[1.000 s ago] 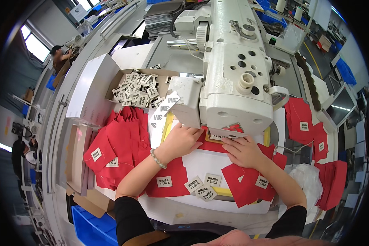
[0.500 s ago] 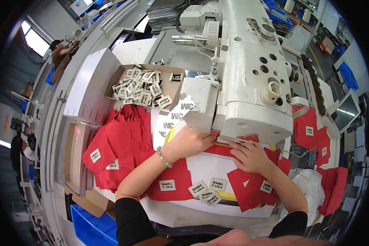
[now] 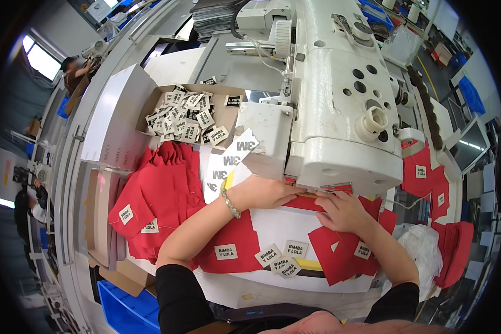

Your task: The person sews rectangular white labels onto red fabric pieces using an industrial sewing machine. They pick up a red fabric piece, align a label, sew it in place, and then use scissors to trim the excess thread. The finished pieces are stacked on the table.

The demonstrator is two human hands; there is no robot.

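Note:
A white sewing machine (image 3: 345,156) stands before me, both my hands beneath the front of its head. My left hand (image 3: 263,193), with a beaded bracelet on its wrist, has its fingers bent together at the edge of a red fabric piece (image 3: 288,205). To its right, my right hand (image 3: 344,212) bends its fingers over the same red cloth, thumb tucked below. The machine head and my fingers hide the fingertips and needle. Several loose square cream labels (image 3: 284,257) lie nearer me, between a labelled red piece (image 3: 247,236) and more red pieces (image 3: 328,261).
Left of the machine, a cardboard box (image 3: 231,114) holds many labels beside a tall white box (image 3: 118,117). A stack of red pieces (image 3: 156,189) lies in front of it. More red cloth (image 3: 453,253) and a clear plastic bag (image 3: 417,250) are at right.
The whole view has shifted slightly. My left hand looks a little flatter and its wrist has turned slightly; both hands stay beneath the machine head on the red cloth.

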